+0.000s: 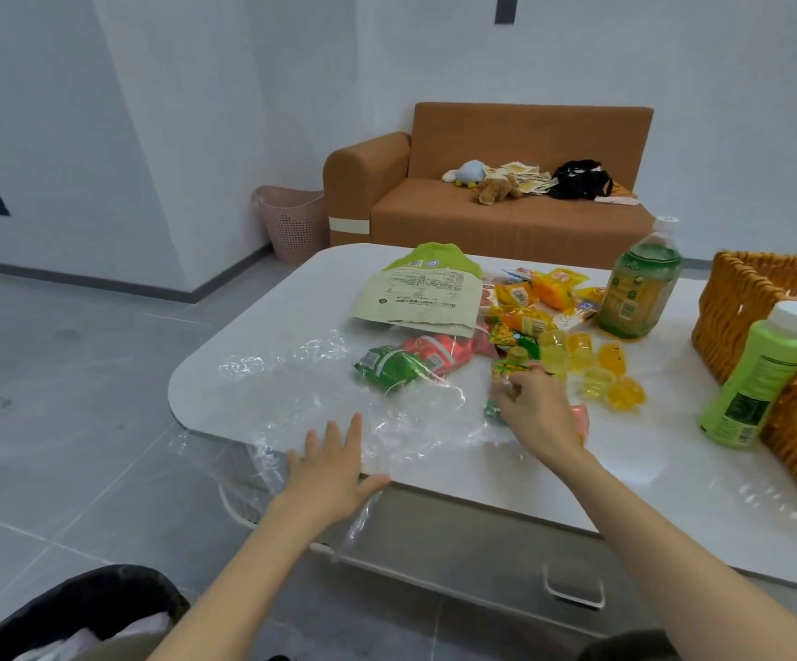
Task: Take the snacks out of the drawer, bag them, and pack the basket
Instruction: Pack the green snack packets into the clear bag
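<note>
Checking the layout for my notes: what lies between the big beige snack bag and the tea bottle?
In the head view, small orange and yellow snack packets fill the stretch between the beige snack bag and the tea bottle.

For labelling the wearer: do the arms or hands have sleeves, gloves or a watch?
No. The left forearm and right forearm are bare to the frame edge; the left hand and right hand show no gloves, rings or watch.

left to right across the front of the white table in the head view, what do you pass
crumpled clear plastic bag → green foil snack packet → right hand → yellow jelly cups → light green plastic bottle with white cap
</note>
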{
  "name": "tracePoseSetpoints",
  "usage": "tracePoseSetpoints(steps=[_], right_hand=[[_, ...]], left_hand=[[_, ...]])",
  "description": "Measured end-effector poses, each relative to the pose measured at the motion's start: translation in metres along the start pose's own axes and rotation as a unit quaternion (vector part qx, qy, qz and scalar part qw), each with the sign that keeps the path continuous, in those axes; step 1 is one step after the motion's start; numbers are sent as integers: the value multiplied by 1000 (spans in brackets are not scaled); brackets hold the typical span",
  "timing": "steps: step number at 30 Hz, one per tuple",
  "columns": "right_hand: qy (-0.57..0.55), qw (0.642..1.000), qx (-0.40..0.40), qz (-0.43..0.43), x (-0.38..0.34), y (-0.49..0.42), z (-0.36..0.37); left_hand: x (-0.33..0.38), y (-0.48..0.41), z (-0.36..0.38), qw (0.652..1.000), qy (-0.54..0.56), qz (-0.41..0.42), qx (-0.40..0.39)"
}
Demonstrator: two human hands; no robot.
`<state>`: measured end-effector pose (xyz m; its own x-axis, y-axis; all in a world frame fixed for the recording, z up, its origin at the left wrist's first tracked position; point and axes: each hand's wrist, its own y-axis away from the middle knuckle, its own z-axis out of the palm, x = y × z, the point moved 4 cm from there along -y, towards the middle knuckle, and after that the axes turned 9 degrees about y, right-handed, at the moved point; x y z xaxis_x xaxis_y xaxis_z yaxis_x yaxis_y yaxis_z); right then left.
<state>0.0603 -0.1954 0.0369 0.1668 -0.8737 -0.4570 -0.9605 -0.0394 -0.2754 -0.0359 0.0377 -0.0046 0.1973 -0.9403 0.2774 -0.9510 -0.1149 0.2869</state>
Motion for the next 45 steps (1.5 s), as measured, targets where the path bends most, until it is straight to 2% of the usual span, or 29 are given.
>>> tracePoseSetpoints(steps=[3,6,11,13,15,16,17,18,20,23,24,25,27,29,31,35,38,41,43,45], right_hand=[[-163,983,45,64,-8,0,-20],[-314,946,41,70,-14,2,-26],[-386,920,14,64,-15,1,-26],[-402,913,3,70,-12,2,-30],[-417,905,-6,84,-9,3,-34],[-422,902,-10,89,-9,4,-37],[-429,898,-16,91,-8,6,-40],[-437,895,-25,90,-9,8,-43],[-438,895,-41,77,-11,14,-49],[-416,907,-62,35,-11,23,-61],[-412,908,-74,22,-11,26,-65],[-405,910,-87,11,-10,28,-67],[-367,922,-128,4,-5,34,-66],[-302,934,-193,12,1,42,-59],[-263,942,-207,19,6,43,-56],[-295,954,-60,-11,1,39,-76],[-246,963,-37,-105,-14,47,-83],[-170,971,-78,-151,-22,54,-77],[-170,967,-130,-140,-20,54,-74],[-176,954,-221,-98,-15,53,-70]], left_hand=[[-4,-9,-4,1000,-3,2,-2],[-12,-23,-11,1000,0,0,3],[-18,-40,-28,999,-40,-14,4],[-15,-44,-36,998,-62,-6,26],[-4,-41,-47,996,1,29,85],[5,-36,-54,987,109,50,107],[14,-28,-62,958,254,65,114],[25,-20,-68,908,401,73,100],[40,-7,-76,767,637,65,41],[44,-1,-77,599,797,70,30],[42,1,-78,555,828,71,40],[40,2,-79,527,845,75,49],[38,6,-83,503,857,87,65],[37,11,-86,516,847,100,75],[39,16,-85,562,817,108,75],[47,31,-77,696,710,100,35],[59,40,-68,778,616,118,-23],[72,44,-63,819,556,134,-48],[79,44,-63,833,533,141,-45],[83,42,-64,845,513,147,-39]])
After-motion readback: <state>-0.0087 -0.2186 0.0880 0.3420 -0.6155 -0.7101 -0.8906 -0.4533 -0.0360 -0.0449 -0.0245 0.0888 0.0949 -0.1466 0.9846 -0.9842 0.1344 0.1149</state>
